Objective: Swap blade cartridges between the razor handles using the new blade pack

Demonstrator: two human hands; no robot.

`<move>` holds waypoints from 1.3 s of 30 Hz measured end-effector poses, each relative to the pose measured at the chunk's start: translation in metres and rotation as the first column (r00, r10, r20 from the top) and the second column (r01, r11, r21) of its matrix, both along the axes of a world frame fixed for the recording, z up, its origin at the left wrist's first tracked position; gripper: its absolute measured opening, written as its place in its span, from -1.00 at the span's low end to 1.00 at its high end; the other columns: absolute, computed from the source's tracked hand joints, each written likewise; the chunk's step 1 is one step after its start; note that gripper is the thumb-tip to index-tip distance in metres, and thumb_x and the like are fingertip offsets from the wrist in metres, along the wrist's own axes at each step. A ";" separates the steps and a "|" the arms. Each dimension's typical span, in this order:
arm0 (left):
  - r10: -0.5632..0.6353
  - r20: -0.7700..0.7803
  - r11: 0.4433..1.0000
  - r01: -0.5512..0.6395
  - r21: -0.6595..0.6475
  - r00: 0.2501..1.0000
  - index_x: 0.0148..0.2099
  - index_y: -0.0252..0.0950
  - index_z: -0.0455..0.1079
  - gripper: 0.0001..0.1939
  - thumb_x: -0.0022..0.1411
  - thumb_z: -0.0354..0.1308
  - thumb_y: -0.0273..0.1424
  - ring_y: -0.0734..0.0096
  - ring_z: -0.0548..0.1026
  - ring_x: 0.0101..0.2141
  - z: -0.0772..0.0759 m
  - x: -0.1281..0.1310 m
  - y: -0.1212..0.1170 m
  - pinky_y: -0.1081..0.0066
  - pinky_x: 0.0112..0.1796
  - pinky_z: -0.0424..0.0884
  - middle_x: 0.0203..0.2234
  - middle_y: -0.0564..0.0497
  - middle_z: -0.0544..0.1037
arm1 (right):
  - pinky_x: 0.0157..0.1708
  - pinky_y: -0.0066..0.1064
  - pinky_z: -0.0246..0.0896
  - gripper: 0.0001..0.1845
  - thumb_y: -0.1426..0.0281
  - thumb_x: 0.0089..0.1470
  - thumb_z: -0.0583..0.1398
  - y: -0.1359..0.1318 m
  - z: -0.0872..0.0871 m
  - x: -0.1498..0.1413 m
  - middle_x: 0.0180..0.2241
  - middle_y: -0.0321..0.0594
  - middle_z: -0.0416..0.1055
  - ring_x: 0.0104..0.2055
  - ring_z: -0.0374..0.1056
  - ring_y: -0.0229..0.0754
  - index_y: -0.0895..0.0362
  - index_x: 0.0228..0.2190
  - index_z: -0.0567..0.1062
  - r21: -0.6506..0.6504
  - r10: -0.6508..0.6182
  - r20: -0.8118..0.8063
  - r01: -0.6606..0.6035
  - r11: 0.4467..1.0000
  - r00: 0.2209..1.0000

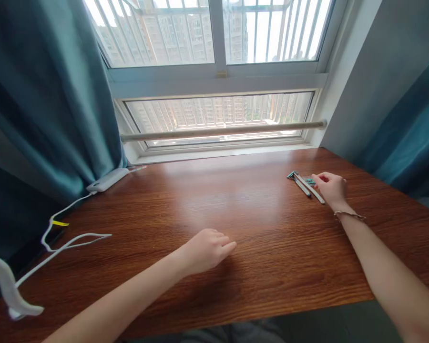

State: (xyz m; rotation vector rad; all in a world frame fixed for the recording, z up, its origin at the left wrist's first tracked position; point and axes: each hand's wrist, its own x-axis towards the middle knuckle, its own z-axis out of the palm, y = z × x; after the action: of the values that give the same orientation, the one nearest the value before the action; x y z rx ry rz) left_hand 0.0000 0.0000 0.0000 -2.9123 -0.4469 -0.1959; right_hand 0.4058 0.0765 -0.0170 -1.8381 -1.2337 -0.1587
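Observation:
My right hand (331, 188) reaches to the far right of the wooden table (236, 214), its fingers curled and pinched at two slim razors (305, 185) with grey handles and teal heads that lie side by side on the wood. A thin bracelet circles that wrist. My left hand (207, 248) rests near the table's middle front in a loose fist, with nothing visible in it, far from the razors.
A white power bank (107, 180) lies at the back left by the teal curtain (46, 105), with white cables (67, 240) trailing toward the left edge. A window with a rail (223, 131) runs behind the table. Another curtain hangs at the right.

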 end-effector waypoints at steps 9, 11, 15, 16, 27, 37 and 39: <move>-0.101 -0.016 0.992 0.102 0.072 0.995 -0.37 -0.28 0.24 -0.93 0.14 -0.04 -0.51 0.46 0.39 -0.51 0.002 0.121 0.047 0.46 -0.54 0.18 -0.54 0.05 0.43 | -0.49 -0.40 0.08 -0.76 0.23 -0.22 0.17 0.012 -0.025 0.029 -0.55 -0.17 0.45 -0.47 0.33 -0.14 0.13 -0.54 0.51 -0.180 0.020 0.107 0.000 0.984 0.994; -0.096 -0.021 0.992 0.097 0.083 0.995 -0.35 -0.27 0.24 -0.93 0.13 -0.03 -0.52 0.45 0.41 -0.49 0.001 0.150 0.059 0.47 -0.56 0.18 -0.49 0.04 0.45 | -0.49 -0.41 0.08 -0.76 0.21 -0.22 0.17 0.014 -0.029 0.029 -0.56 -0.18 0.44 -0.48 0.33 -0.14 0.13 -0.56 0.51 -0.226 0.048 0.125 -0.019 0.974 0.991; -0.089 0.030 0.988 0.085 0.128 0.996 -0.27 -0.28 0.25 -0.89 0.14 -0.05 -0.51 0.41 0.43 -0.41 -0.003 0.201 0.082 0.45 -0.54 0.24 -0.39 0.02 0.43 | -0.51 -0.40 0.09 -0.74 0.20 -0.20 0.15 0.018 -0.037 0.034 -0.56 -0.16 0.43 -0.49 0.32 -0.14 0.13 -0.56 0.50 -0.273 0.053 0.154 -0.009 0.962 0.987; -0.088 0.063 0.987 0.079 0.142 0.994 -0.20 -0.28 0.24 -0.85 0.14 -0.06 -0.51 0.40 0.43 -0.38 -0.005 0.213 0.087 0.45 -0.52 0.26 -0.33 0.00 0.43 | -0.50 -0.40 0.10 -0.74 0.21 -0.19 0.15 0.020 -0.038 0.036 -0.55 -0.16 0.43 -0.49 0.32 -0.13 0.14 -0.55 0.50 -0.275 0.049 0.160 -0.003 0.961 0.986; -0.096 0.119 0.960 0.060 0.274 0.988 -0.14 -0.37 0.29 -0.68 0.24 -0.28 -0.52 0.34 0.38 -0.27 -0.041 0.287 0.127 0.40 -0.45 0.29 -0.18 -0.17 0.34 | -0.07 -0.27 0.13 -0.52 0.41 -0.08 0.10 0.039 -0.063 0.057 -0.08 -0.04 0.30 -0.05 0.23 -0.05 0.16 -0.04 0.33 -0.228 0.192 0.196 -0.145 0.963 0.962; -0.174 0.080 0.938 0.141 0.316 0.981 -0.17 -0.37 0.31 -0.72 0.23 -0.23 -0.52 0.31 0.37 -0.20 -0.036 0.268 0.136 0.35 -0.32 0.29 -0.18 -0.19 0.36 | 0.00 -0.25 0.09 -0.67 0.36 -0.04 0.08 0.032 -0.061 0.036 -0.03 -0.11 0.30 -0.01 0.23 -0.03 0.12 -0.21 0.48 -0.283 0.359 0.206 -0.296 0.912 0.910; -0.188 0.065 0.932 0.157 0.326 0.980 -0.15 -0.37 0.29 -0.73 0.23 -0.21 -0.52 0.33 0.38 -0.24 -0.033 0.247 0.133 0.33 -0.26 0.27 -0.27 -0.15 0.40 | -0.01 -0.24 0.10 -0.65 0.34 -0.04 0.08 0.028 -0.058 0.022 -0.04 -0.08 0.30 -0.02 0.24 -0.01 0.14 -0.20 0.48 -0.279 0.363 0.208 -0.301 0.912 0.908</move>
State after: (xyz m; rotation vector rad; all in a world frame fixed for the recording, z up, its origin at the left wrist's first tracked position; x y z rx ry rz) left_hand 0.2471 0.1333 -0.0329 -2.6264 -0.1525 -0.3953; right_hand 0.4277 0.1048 -0.0746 -1.8139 -1.8013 -0.0564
